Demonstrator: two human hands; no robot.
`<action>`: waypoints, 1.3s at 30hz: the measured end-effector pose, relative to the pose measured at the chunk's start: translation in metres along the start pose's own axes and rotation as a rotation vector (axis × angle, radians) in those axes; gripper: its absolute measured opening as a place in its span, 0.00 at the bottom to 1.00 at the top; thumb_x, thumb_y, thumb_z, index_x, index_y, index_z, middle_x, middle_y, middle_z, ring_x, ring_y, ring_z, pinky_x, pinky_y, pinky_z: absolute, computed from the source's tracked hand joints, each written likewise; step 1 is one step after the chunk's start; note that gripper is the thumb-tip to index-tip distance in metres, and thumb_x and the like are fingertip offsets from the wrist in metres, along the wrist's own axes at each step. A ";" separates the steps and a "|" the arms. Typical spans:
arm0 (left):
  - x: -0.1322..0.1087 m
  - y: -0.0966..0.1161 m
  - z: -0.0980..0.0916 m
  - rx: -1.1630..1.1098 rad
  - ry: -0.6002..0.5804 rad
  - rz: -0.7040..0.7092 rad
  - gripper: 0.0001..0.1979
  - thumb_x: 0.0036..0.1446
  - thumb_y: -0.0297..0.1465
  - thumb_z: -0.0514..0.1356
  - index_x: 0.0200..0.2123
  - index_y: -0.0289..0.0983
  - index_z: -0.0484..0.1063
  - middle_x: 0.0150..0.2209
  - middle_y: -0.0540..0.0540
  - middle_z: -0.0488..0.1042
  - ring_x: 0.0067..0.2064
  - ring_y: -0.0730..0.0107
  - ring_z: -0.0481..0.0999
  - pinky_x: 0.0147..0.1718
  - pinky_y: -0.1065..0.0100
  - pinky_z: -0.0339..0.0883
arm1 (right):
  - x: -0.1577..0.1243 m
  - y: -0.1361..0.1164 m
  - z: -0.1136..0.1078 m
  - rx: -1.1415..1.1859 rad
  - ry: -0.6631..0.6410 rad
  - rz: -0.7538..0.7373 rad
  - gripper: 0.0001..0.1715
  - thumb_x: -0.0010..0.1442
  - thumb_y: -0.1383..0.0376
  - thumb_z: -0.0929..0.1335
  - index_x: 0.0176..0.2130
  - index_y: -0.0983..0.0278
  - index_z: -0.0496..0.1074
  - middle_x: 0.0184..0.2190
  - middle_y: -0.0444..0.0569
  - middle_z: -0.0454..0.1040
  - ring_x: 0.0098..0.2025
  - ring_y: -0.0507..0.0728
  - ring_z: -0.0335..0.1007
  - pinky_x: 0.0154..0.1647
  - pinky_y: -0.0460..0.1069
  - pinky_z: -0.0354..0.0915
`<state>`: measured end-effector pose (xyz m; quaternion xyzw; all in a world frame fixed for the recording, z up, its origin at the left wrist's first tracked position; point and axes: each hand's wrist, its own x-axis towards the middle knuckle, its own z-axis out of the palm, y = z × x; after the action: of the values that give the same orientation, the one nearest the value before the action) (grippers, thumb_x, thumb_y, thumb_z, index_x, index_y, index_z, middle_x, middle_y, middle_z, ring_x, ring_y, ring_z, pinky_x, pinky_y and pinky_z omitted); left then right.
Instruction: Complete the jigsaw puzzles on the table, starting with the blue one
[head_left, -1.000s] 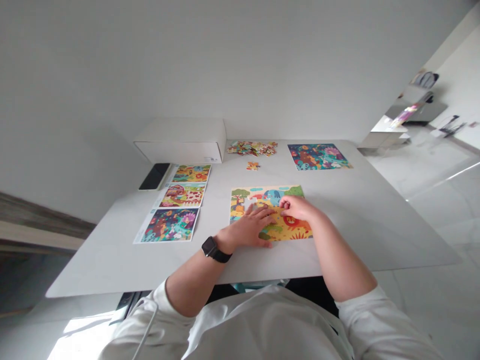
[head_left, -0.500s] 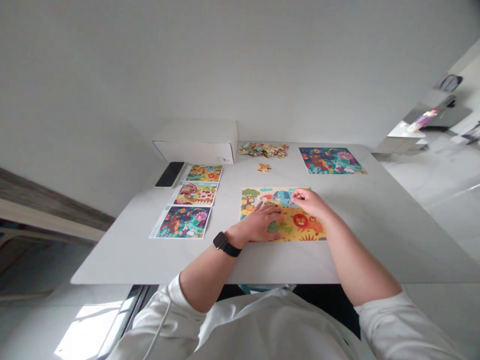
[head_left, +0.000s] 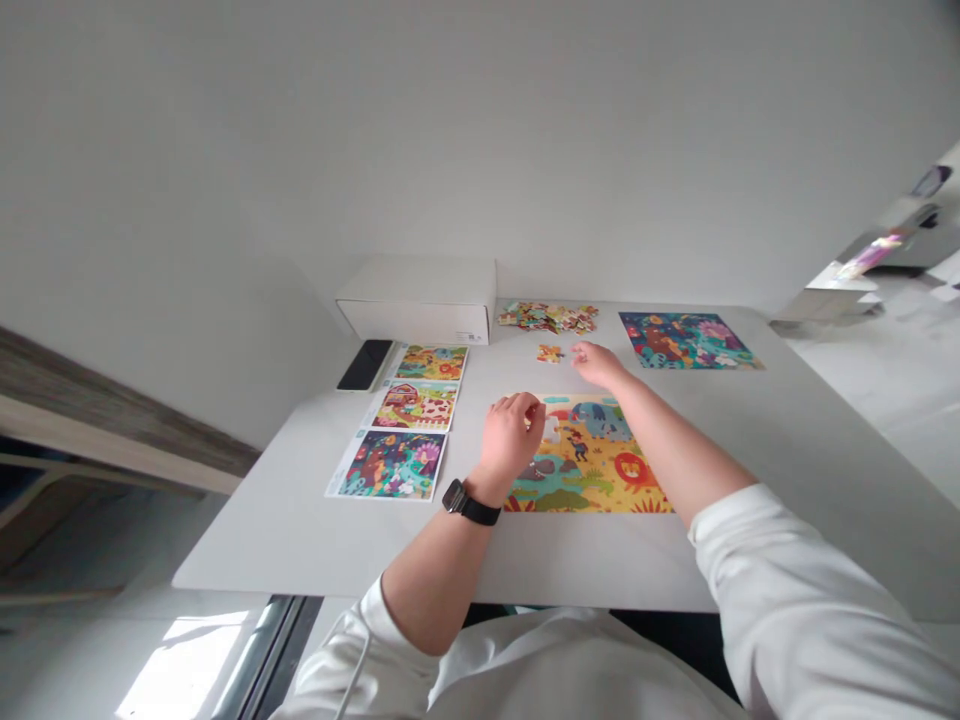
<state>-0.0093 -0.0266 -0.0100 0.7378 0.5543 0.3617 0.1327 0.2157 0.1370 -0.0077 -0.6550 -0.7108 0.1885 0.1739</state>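
My left hand (head_left: 511, 435), with a black watch on its wrist, is raised over the upper left of a part-built jigsaw puzzle (head_left: 592, 465) of a savanna scene with a lion and an elephant. Its fingers are curled, and I cannot see whether they hide a piece. My right hand (head_left: 598, 365) is above the puzzle's top edge, near a small joined cluster of puzzle pieces (head_left: 550, 353) and holding nothing visible. Beyond that cluster lies a heap of loose pieces (head_left: 547, 317).
A printed jungle puzzle picture (head_left: 686, 341) lies at the far right of the white table (head_left: 300, 540). Several picture cards (head_left: 391, 465) run down the left side, beside a black phone (head_left: 365, 365) and a white box (head_left: 416, 315) at the far edge.
My left hand has lifted off the puzzle with its fingers curled. My right hand has moved forward past the puzzle's top edge, toward the small cluster. The view has shifted, showing more of the puzzle.
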 end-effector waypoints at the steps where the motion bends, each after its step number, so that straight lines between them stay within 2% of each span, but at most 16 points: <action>1: 0.000 0.000 -0.001 0.002 0.008 -0.019 0.11 0.74 0.35 0.56 0.38 0.41 0.75 0.36 0.44 0.81 0.42 0.59 0.78 0.46 0.59 0.64 | 0.009 -0.004 0.005 -0.029 0.013 -0.003 0.20 0.66 0.70 0.70 0.57 0.63 0.79 0.51 0.57 0.84 0.52 0.62 0.80 0.52 0.51 0.70; 5: 0.001 -0.001 -0.002 0.021 0.039 -0.089 0.12 0.74 0.34 0.56 0.35 0.41 0.73 0.34 0.45 0.80 0.41 0.58 0.78 0.44 0.60 0.63 | 0.037 -0.016 0.027 -0.084 0.072 0.007 0.20 0.64 0.67 0.73 0.55 0.61 0.80 0.50 0.57 0.84 0.52 0.62 0.80 0.50 0.50 0.71; 8: 0.002 -0.001 0.000 0.041 0.037 -0.114 0.12 0.74 0.35 0.56 0.35 0.41 0.73 0.35 0.44 0.81 0.41 0.58 0.78 0.44 0.60 0.62 | 0.048 -0.018 0.038 -0.074 0.081 0.040 0.16 0.59 0.62 0.78 0.47 0.62 0.82 0.45 0.57 0.84 0.48 0.62 0.81 0.49 0.50 0.72; 11: 0.001 -0.002 0.003 0.076 0.033 -0.102 0.13 0.75 0.35 0.55 0.36 0.41 0.74 0.36 0.44 0.81 0.42 0.58 0.78 0.44 0.59 0.61 | 0.053 -0.019 0.040 -0.001 0.074 0.102 0.16 0.52 0.62 0.82 0.39 0.62 0.79 0.41 0.56 0.82 0.45 0.62 0.80 0.48 0.53 0.74; 13: 0.000 -0.002 0.003 0.102 0.026 -0.082 0.13 0.75 0.36 0.55 0.37 0.41 0.74 0.37 0.44 0.81 0.42 0.58 0.78 0.45 0.59 0.60 | 0.052 -0.018 0.037 0.056 0.086 0.122 0.20 0.47 0.64 0.83 0.38 0.61 0.76 0.38 0.53 0.80 0.43 0.63 0.79 0.47 0.54 0.73; 16: 0.000 -0.002 0.003 0.118 0.021 -0.065 0.13 0.75 0.36 0.54 0.37 0.41 0.74 0.37 0.44 0.81 0.42 0.58 0.77 0.45 0.59 0.60 | 0.043 -0.017 0.030 0.110 0.128 0.135 0.18 0.50 0.67 0.80 0.37 0.60 0.72 0.33 0.48 0.78 0.41 0.61 0.78 0.46 0.53 0.72; 19: 0.001 -0.003 0.001 0.122 0.026 -0.064 0.13 0.75 0.35 0.54 0.37 0.41 0.73 0.36 0.44 0.81 0.42 0.57 0.78 0.45 0.59 0.60 | 0.025 -0.014 0.021 0.218 0.133 0.125 0.12 0.57 0.67 0.75 0.37 0.59 0.69 0.31 0.44 0.77 0.38 0.58 0.77 0.43 0.50 0.70; 21: 0.003 -0.004 0.000 0.131 0.036 -0.066 0.12 0.75 0.35 0.54 0.37 0.41 0.72 0.34 0.43 0.80 0.41 0.57 0.78 0.44 0.60 0.61 | 0.006 -0.010 0.015 0.345 0.102 0.105 0.12 0.57 0.66 0.74 0.38 0.59 0.67 0.31 0.42 0.76 0.36 0.56 0.76 0.41 0.49 0.69; 25: 0.007 -0.009 -0.001 0.080 0.061 -0.090 0.12 0.74 0.35 0.53 0.35 0.42 0.70 0.31 0.44 0.78 0.36 0.59 0.76 0.38 0.63 0.59 | -0.049 -0.002 0.004 0.652 0.049 0.029 0.18 0.57 0.57 0.74 0.41 0.58 0.65 0.34 0.44 0.78 0.37 0.57 0.78 0.37 0.49 0.70; 28: 0.008 -0.011 0.001 -0.060 0.078 -0.143 0.14 0.74 0.37 0.54 0.33 0.42 0.67 0.28 0.48 0.74 0.31 0.63 0.71 0.34 0.65 0.55 | -0.093 0.002 -0.001 0.784 0.025 0.006 0.26 0.54 0.49 0.77 0.41 0.57 0.64 0.34 0.45 0.78 0.39 0.59 0.80 0.38 0.51 0.73; 31: 0.008 -0.013 0.005 -0.215 0.099 -0.182 0.15 0.73 0.40 0.55 0.32 0.42 0.66 0.25 0.52 0.70 0.28 0.68 0.67 0.32 0.67 0.54 | -0.126 0.002 0.001 0.896 0.008 0.015 0.29 0.52 0.48 0.78 0.41 0.57 0.63 0.36 0.45 0.78 0.40 0.60 0.81 0.42 0.53 0.75; 36: 0.005 -0.015 0.009 -0.382 0.065 -0.162 0.13 0.71 0.41 0.57 0.34 0.41 0.69 0.27 0.52 0.72 0.29 0.70 0.70 0.32 0.69 0.58 | -0.153 -0.003 0.015 0.966 0.008 0.045 0.26 0.55 0.55 0.76 0.50 0.56 0.66 0.40 0.44 0.80 0.41 0.58 0.81 0.47 0.54 0.77; 39: 0.005 -0.018 0.009 -0.437 0.047 -0.178 0.13 0.71 0.42 0.57 0.36 0.41 0.70 0.28 0.51 0.74 0.30 0.70 0.71 0.32 0.69 0.61 | -0.156 -0.007 0.023 0.904 -0.026 0.060 0.19 0.59 0.58 0.73 0.48 0.57 0.69 0.44 0.46 0.81 0.44 0.59 0.81 0.49 0.54 0.77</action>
<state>-0.0152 -0.0138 -0.0249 0.6313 0.5284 0.4769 0.3078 0.2114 -0.0199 -0.0245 -0.5313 -0.5397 0.4931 0.4281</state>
